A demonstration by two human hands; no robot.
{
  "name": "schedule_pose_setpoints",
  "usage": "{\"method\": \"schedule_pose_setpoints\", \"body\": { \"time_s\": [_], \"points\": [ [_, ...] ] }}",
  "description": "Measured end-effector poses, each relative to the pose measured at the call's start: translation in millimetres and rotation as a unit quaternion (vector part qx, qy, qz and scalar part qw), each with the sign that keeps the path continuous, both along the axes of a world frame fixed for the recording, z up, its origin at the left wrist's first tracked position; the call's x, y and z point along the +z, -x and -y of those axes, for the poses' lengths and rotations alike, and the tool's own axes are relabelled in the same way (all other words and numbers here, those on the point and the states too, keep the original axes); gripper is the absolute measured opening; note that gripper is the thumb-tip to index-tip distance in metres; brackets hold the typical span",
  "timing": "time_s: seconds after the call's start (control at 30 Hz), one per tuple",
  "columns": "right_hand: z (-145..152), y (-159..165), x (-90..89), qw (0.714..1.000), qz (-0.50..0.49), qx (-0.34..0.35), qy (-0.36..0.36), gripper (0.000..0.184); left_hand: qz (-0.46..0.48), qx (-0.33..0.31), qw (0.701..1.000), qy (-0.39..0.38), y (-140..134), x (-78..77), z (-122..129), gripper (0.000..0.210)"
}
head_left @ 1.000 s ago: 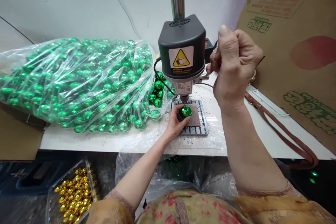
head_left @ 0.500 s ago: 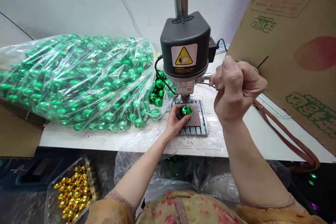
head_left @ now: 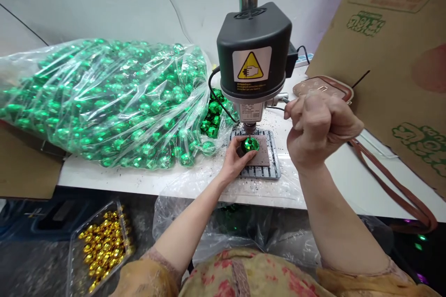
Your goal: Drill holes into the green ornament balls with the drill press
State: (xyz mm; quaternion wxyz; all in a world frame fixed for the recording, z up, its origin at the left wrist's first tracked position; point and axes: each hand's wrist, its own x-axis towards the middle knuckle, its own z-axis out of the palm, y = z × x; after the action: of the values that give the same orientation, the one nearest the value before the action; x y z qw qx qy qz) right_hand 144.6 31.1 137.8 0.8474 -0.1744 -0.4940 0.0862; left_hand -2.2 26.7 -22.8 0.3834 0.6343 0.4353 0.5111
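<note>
A black bench drill press (head_left: 254, 51) with a yellow warning label stands in front of me. Under its chuck (head_left: 249, 127), a shiny green faceted ball (head_left: 251, 144) sits on a brown square pad (head_left: 261, 158) over the slotted metal base (head_left: 275, 169). My left hand (head_left: 232, 160) grips that ball from the left, thumb in front and fingers behind. The thin bit appears to reach the top of the ball. At the right of the machine, my right hand (head_left: 315, 125) is closed in a fist round the feed handle, mostly hidden by the fingers.
A big clear bag of green balls (head_left: 121, 106) lies on the left of the white table (head_left: 114, 181). A brown strapped bag (head_left: 324, 84) and a cardboard box (head_left: 393, 79) are at the right. Below left is a clear tub of gold balls (head_left: 104, 246). Dark shavings surround the base.
My right fist has come down a little beside the machine, uncovering more of the brown bag. My left hand keeps the ball in place. The view has shifted slightly.
</note>
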Motion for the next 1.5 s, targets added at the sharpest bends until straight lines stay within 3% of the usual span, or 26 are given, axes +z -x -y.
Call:
{"method": "schedule_pose_setpoints", "body": {
  "time_s": [0.5, 0.9, 1.0, 1.2, 1.37, 1.43, 1.5],
  "points": [
    [-5.7, -0.2, -17.2, 0.998, 0.01, -0.046, -0.045, 0.053, 0.011, 0.002, 1.0, 0.006, -1.3, 0.7, 1.0, 0.048],
    [-3.6, -5.1, -34.9, 0.994, 0.061, -0.023, -0.091, 0.048, 0.023, 0.0, 1.0, 0.008, -2.2, -1.7, 1.6, 0.051],
    [-1.6, -1.0, -17.7, 0.999, 0.007, -0.034, -0.042, 0.054, 0.024, 0.004, 1.0, 0.014, -2.9, -2.2, 2.3, 0.052],
    [-7.5, -0.7, 41.2, 0.994, 0.003, -0.01, 0.106, 0.048, 0.041, 0.02, 0.999, 0.021, -7.6, 5.5, 2.5, 0.053],
    [-20.0, -3.6, 52.2, 0.995, 0.005, 0.034, 0.09, 0.045, -0.041, 0.111, 0.992, -0.049, -4.5, 21.5, 45.6, 0.038],
    [-22.7, -3.4, 50.4, 0.997, -0.003, 0.03, 0.066, 0.044, -0.115, 0.067, 0.985, -0.112, 1.9, 21.4, 76.6, 0.037],
    [-23.7, -3.1, 48.9, 0.998, -0.006, 0.028, 0.056, 0.042, -0.214, -0.042, 0.956, -0.197, 10.5, 15.2, 107.7, 0.037]
  ]
}}
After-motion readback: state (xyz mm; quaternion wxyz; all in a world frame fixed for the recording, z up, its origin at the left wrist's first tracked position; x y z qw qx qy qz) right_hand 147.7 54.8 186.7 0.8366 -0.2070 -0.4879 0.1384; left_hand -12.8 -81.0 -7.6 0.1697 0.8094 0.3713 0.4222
